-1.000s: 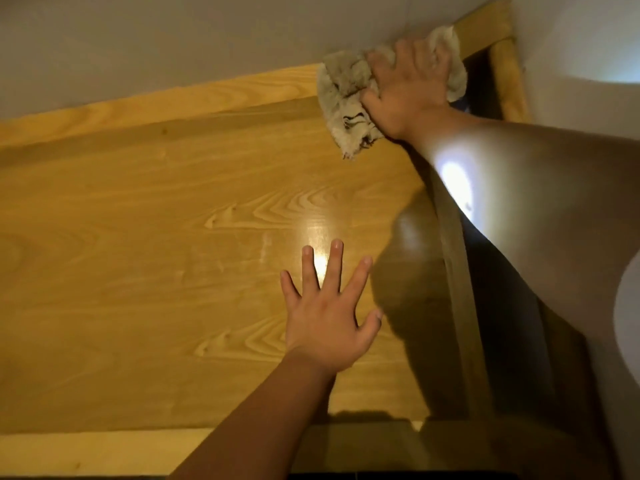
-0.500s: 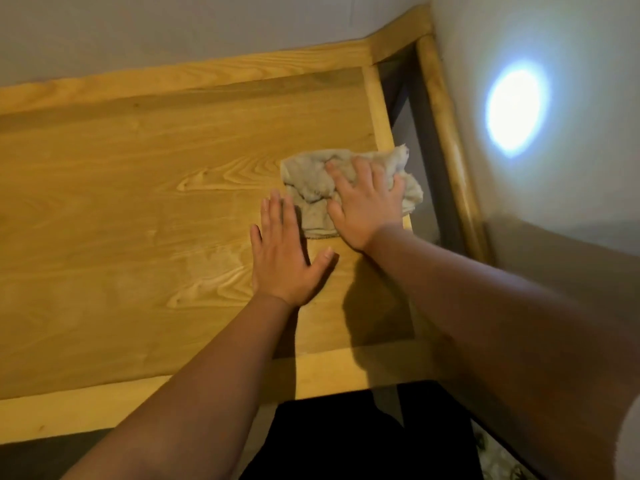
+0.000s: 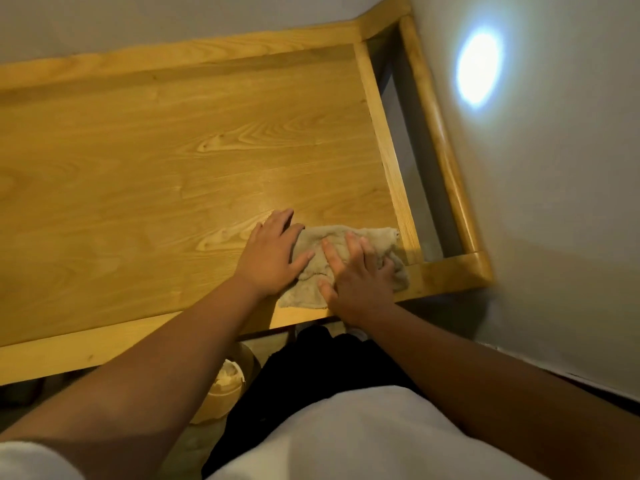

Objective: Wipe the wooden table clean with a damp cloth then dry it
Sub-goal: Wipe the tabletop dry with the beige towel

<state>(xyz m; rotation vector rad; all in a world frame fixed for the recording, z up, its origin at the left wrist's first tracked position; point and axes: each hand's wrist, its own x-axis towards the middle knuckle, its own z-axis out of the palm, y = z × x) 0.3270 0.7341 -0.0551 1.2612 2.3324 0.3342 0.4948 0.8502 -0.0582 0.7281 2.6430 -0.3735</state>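
A person's right hand (image 3: 358, 282) presses a crumpled beige cloth (image 3: 313, 271) flat against the wooden desk (image 3: 173, 161), fingers spread and straight rather than gripping it. The left hand (image 3: 272, 252) lies palm-down just beside it, fingers relaxed, its thumb side touching the cloth's left edge. A second ago the cloth was up in the far right corner against the wall; it has since been drawn the length of the right side and now sits at the near right corner, close to the front edge. That suggests one full stroke is finished, while the broad left stretch of the desk looks yet to be wiped and drying appears still ahead.
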